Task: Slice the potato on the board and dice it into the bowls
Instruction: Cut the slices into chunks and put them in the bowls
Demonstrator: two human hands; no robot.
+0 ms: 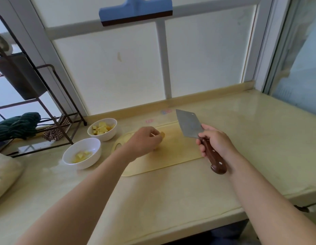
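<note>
A pale wooden cutting board [171, 156] lies on the counter. My left hand [143, 141] rests over the board's left part and holds a piece of potato [162, 134], most of it hidden under the fingers. My right hand [215, 143] grips the brown wooden handle of a cleaver [189, 123], whose blade is lifted above the board's right end and points away from me. Two white bowls stand left of the board: the far bowl [102, 129] holds several potato dice, the near bowl [82, 153] holds a few.
A black wire rack [47, 106] with a dark green cloth [17, 125] stands at the left. A pale bag [5, 174] lies at the left edge. A frosted window rises behind the beige counter [259, 138], with a blue squeegee [136, 11] hung above.
</note>
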